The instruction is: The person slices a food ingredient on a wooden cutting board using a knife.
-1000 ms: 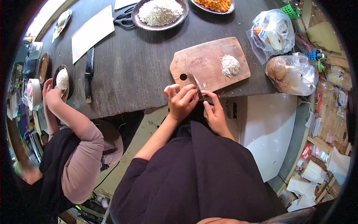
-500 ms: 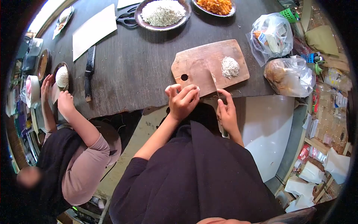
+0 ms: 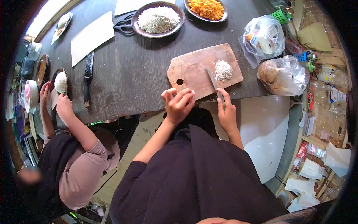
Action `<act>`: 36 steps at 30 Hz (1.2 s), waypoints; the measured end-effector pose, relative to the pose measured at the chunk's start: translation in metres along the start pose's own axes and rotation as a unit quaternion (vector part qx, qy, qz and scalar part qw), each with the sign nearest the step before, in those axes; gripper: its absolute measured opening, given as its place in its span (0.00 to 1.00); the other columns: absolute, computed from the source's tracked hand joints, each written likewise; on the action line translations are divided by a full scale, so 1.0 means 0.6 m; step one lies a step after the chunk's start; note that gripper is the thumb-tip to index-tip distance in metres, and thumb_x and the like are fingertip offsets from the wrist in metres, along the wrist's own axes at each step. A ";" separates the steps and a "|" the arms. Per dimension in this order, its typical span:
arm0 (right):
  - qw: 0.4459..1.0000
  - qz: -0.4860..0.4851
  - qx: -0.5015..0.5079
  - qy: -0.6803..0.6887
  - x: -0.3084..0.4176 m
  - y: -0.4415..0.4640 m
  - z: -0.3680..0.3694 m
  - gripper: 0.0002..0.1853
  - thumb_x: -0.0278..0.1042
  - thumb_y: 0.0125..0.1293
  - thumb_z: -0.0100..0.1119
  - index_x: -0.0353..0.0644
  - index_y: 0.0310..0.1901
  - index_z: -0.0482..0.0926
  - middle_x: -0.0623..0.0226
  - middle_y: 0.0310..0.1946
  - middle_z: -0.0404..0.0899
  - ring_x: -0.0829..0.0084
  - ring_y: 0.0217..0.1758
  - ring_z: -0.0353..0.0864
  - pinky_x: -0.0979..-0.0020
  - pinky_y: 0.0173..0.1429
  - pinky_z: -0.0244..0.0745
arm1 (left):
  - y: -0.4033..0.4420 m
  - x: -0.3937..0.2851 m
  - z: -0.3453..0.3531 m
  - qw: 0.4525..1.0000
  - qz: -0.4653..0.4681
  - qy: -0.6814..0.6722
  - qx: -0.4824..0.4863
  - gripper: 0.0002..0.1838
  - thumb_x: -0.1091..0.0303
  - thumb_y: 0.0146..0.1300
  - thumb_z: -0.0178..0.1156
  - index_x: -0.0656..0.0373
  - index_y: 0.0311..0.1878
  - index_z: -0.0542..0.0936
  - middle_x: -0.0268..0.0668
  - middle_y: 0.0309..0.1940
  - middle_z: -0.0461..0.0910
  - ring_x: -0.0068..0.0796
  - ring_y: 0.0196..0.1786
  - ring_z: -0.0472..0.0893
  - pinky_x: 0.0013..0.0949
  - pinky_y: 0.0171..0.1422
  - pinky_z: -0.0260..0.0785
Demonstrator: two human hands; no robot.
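Head view.

Item: right hand [image 3: 226, 110]; fingers clamped on the handle of a steel-bladed knife [image 3: 212, 79], its blade directed away from the body over the board.

Item: left hand [image 3: 179, 108], at the near edge of the board; fingers curled close together. Something small and white shows at the fingertips; whether it is gripped cannot be told.

Item: pale brown wooden cutting board [image 3: 197, 61] with a round hole, lying flat at the near edge of the dark wooden table [image 3: 123, 78].

Item: small heap of fine white shreds [image 3: 223, 71], on the board's right part, just beside the blade; contact cannot be told.

Item: round dark-brown plate [image 3: 158, 36] of white shreds, beyond the board; a second plate [image 3: 214, 19] of orange shreds, to its right.

Handling note, by judgement: fingertips are best tucked behind the knuckles, the blade guided against them, strokes thin and even, the heap kept out of the blade's path.
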State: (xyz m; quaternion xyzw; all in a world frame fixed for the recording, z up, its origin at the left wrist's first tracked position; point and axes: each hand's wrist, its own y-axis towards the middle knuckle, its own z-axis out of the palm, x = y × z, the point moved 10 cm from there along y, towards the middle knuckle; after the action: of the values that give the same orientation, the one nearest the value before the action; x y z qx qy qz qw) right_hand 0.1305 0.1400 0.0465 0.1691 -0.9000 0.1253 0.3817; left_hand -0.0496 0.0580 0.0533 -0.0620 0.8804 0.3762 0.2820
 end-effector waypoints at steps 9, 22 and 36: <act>1.000 -0.017 0.009 -0.004 0.002 -0.028 0.017 0.20 0.31 0.76 0.49 0.52 0.67 0.68 0.49 0.52 0.82 0.43 0.45 0.84 0.53 0.43 0.77 | 0.005 0.000 -0.005 1.000 -0.005 0.005 0.004 0.08 0.68 0.50 0.73 0.46 0.34 0.85 0.16 0.41 0.84 0.27 0.41 0.71 0.37 0.53 0.56; 0.938 0.127 0.137 0.292 -0.014 -0.079 0.086 0.20 0.32 0.77 0.50 0.52 0.68 0.68 0.76 0.22 0.66 0.86 0.22 0.63 0.78 0.27 0.59 | -0.002 0.001 0.000 1.000 -0.002 0.010 0.013 0.09 0.67 0.49 0.73 0.47 0.35 0.86 0.17 0.42 0.84 0.29 0.43 0.71 0.38 0.54 0.55; 0.950 0.108 0.141 0.255 -0.004 -0.088 0.099 0.20 0.32 0.77 0.49 0.51 0.68 0.68 0.74 0.22 0.69 0.85 0.20 0.63 0.76 0.27 0.58 | -0.003 0.002 0.001 1.000 0.001 0.005 0.025 0.09 0.67 0.46 0.72 0.49 0.33 0.84 0.18 0.42 0.84 0.31 0.43 0.70 0.40 0.55 0.55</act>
State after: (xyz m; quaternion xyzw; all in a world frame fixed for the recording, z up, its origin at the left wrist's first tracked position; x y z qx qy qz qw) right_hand 0.1150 0.0710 0.0098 0.0853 -0.7586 0.3308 0.5548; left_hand -0.0494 0.0573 0.0511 -0.0558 0.8908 0.3544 0.2789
